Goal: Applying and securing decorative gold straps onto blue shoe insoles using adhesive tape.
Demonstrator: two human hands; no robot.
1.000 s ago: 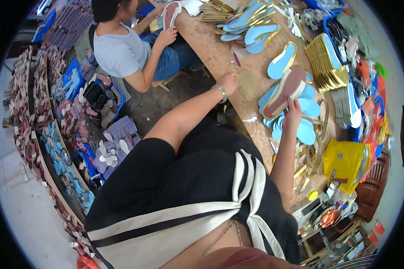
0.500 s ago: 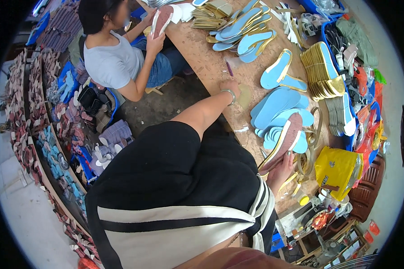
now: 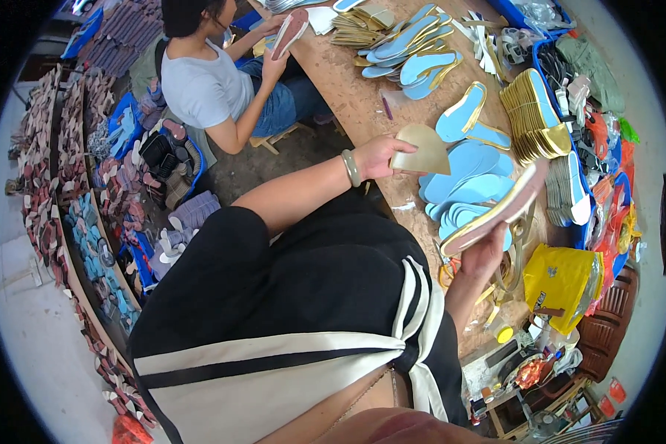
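In my left hand [image 3: 376, 157] is a flat beige-gold piece [image 3: 425, 150] with one rounded edge and one straight edge, pinched between thumb and fingers above the table. My right hand [image 3: 485, 253] grips a shoe sole [image 3: 488, 220] from below. The sole has a brownish-pink face and a pale gold rim, and it is tilted with its far end up to the right. Beneath and behind it lie light blue insole pieces [image 3: 462, 166] in an overlapping pile. A blue insole with gold straps [image 3: 462, 111] rests farther back.
Gold-edged stacks [image 3: 529, 118] and more blue strapped insoles [image 3: 411, 41] cover the table's [image 3: 359, 111] far side. Orange-handled scissors [image 3: 445, 274] lie near my right wrist. A yellow bag [image 3: 559, 281] is at right. Another person [image 3: 207, 81] sits at far left holding a sole.
My left hand has lifted the beige-gold piece off the table and brought it rightward. My right hand has raised the sole and moved it up and right.
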